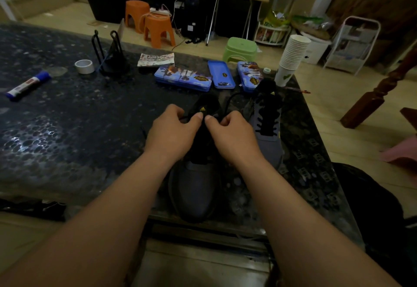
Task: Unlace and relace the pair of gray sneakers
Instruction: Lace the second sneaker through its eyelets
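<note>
Hands met over the speckled surface: left hand and right hand each pinched the black lace, probably to keep both ends taut. Between the forearms stood the near gray sneaker, toe toward the person, so its eyelets faced up within reach. Just to its right, the second sneaker stood laced.

Forearms converge forward. Left hand, right hand side by side, fingers curled pinching lace, thumbs nearly touching.
</note>
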Tool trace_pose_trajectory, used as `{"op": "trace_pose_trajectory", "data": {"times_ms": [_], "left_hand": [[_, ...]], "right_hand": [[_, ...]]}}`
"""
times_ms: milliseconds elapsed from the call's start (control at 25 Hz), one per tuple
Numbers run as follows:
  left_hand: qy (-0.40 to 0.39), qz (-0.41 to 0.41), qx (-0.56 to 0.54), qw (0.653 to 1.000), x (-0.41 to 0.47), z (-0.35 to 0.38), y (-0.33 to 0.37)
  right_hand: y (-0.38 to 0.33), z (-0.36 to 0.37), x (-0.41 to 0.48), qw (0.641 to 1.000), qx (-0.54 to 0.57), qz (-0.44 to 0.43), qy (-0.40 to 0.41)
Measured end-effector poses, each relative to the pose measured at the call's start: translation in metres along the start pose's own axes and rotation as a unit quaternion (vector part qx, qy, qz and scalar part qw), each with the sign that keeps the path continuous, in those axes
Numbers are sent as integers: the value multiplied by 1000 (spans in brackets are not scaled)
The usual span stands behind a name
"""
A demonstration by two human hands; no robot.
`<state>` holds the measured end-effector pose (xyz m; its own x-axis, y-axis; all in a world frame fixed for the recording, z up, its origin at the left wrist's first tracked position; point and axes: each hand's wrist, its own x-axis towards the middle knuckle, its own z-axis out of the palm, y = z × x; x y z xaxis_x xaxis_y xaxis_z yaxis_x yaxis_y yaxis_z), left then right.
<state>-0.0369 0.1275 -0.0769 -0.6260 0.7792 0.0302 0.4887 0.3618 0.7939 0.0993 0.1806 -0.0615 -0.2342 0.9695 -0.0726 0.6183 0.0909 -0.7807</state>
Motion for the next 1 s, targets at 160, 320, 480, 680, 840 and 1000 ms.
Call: {"op": "trace_pose_trajectory", "data": {"times_ms": [160, 320, 480, 680, 840, 1000], "left_hand": [[-24, 26, 71, 997, 6, -2, 7], [-35, 47, 91, 994, 4, -5, 7], [-95, 9, 63, 993, 2, -10, 8], [-72, 39, 125, 989, 3, -12, 17], [-72, 76, 150, 983, 4, -13, 19], [-98, 93, 123, 983, 8, -13, 13]], "right_hand": [[-3, -5, -1, 1000, -18, -22, -5], [-5, -4, -2, 998, -50, -39, 11], [-7, -7, -5, 998, -56, -41, -10], [-15, -8, 3, 994, -100, -44, -22], [-17, -13, 7, 991, -122, -47, -14], [-9, -22, 8, 995, -78, -61, -10]]}}
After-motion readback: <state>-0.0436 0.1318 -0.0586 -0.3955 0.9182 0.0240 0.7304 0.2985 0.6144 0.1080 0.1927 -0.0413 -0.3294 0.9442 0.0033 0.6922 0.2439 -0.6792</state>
